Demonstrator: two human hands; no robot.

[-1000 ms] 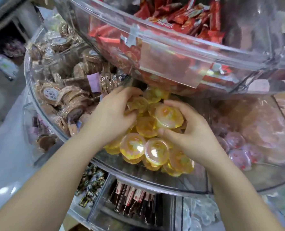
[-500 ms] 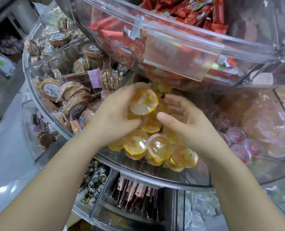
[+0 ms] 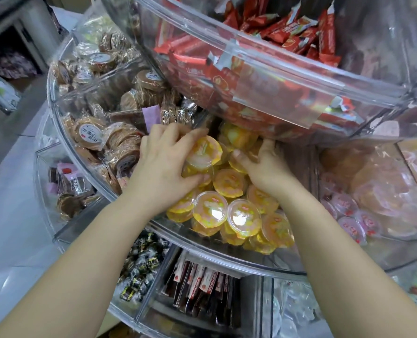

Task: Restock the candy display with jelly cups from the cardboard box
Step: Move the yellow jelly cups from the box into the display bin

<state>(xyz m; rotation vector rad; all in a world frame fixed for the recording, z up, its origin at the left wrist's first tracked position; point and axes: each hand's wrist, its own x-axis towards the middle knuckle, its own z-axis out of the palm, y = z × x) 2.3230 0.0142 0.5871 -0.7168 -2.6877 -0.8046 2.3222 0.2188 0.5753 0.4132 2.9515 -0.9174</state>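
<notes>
Yellow jelly cups [image 3: 227, 211] are lying heaped in the middle compartment of the clear candy display [image 3: 227, 259], where the left hand [image 3: 163, 164] is gripping one jelly cup [image 3: 203, 151] between thumb and curled fingers while the right hand [image 3: 263, 167] is pressing relaxed fingers into the pile.

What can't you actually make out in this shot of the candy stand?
- Cardboard box: outside the head view.
- Right hand fingertips: tucked under the upper red-candy tier, so its grip is unclear.
- Back of the yellow jelly cups: hidden beneath that tier.
- Cup lid print: too small.
</notes>
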